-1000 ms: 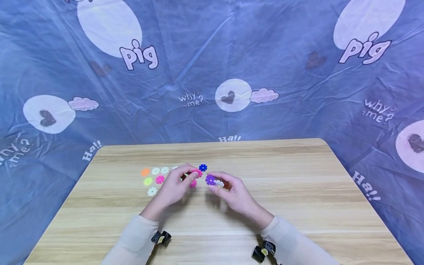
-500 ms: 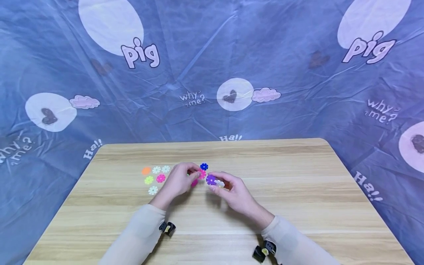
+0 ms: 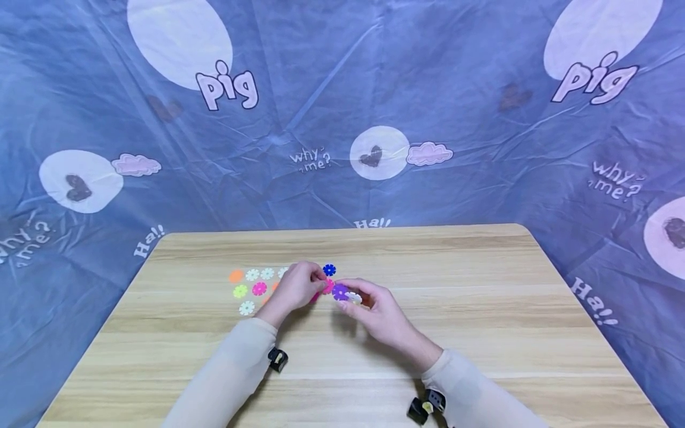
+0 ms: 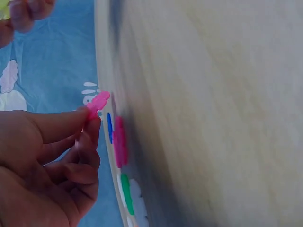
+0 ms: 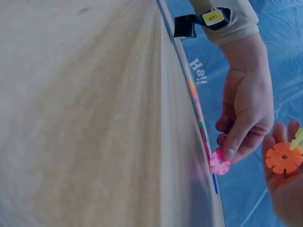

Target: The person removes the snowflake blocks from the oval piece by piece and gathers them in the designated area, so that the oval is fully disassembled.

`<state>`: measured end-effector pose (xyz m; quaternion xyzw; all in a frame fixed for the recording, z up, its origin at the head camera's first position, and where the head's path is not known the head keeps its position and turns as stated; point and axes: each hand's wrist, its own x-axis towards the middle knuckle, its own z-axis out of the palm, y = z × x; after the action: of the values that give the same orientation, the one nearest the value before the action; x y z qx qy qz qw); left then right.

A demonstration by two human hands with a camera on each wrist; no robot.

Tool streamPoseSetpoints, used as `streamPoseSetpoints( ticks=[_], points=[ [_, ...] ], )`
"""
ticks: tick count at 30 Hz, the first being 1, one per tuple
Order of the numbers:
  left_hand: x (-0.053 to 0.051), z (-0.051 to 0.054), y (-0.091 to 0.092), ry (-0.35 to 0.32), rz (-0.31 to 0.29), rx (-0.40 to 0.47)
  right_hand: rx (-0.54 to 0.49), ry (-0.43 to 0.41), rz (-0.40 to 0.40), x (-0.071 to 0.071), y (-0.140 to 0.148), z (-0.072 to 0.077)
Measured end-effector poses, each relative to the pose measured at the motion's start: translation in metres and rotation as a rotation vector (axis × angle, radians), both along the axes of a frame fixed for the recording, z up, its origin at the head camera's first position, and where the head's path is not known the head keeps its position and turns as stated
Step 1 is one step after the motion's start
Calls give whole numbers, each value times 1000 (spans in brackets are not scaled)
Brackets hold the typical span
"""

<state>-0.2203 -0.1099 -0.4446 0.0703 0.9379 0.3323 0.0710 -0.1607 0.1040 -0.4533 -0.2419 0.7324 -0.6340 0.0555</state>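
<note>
My left hand [image 3: 297, 288] pinches a pink notched snowflake disc [image 4: 98, 104] between thumb and forefinger, raised above the table. In the head view that disc sits just left of a purple disc [image 3: 340, 292]; whether the two touch is hard to tell. Thumb and fingers of my right hand [image 3: 377, 306] hold the purple disc together with a white one [image 3: 354, 298]. From the right wrist, an orange disc [image 5: 284, 158] and a yellow-green disc [image 5: 298, 139] show at the same hand. How these pieces join is partly hidden.
Loose discs lie on the wooden table [image 3: 481, 333] around my left hand: orange [image 3: 236, 276], yellow-green [image 3: 240, 291], pink [image 3: 259, 289] and several white ones [image 3: 247, 308]. A dark blue disc [image 3: 329, 270] lies beyond both hands. Patterned blue cloth [image 3: 267, 178] hangs behind.
My left hand has moved right with the pink disc, bringing it close to the purple disc. The right hand has stayed nearly still, holding its pieces.
</note>
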Motion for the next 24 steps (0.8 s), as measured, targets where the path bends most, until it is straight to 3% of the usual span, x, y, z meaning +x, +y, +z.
streamPoseSetpoints(
  ticks=[15,19,24],
  points=[
    [-6,-2,6,54,41,-115,-22,23,-4,-1,0,1],
    [-4,0,2,59,36,-50,-22,15,-1,-1,-1,0],
    [4,7,-4,35,38,125,-6,7,-11,-1,0,1]
  ],
)
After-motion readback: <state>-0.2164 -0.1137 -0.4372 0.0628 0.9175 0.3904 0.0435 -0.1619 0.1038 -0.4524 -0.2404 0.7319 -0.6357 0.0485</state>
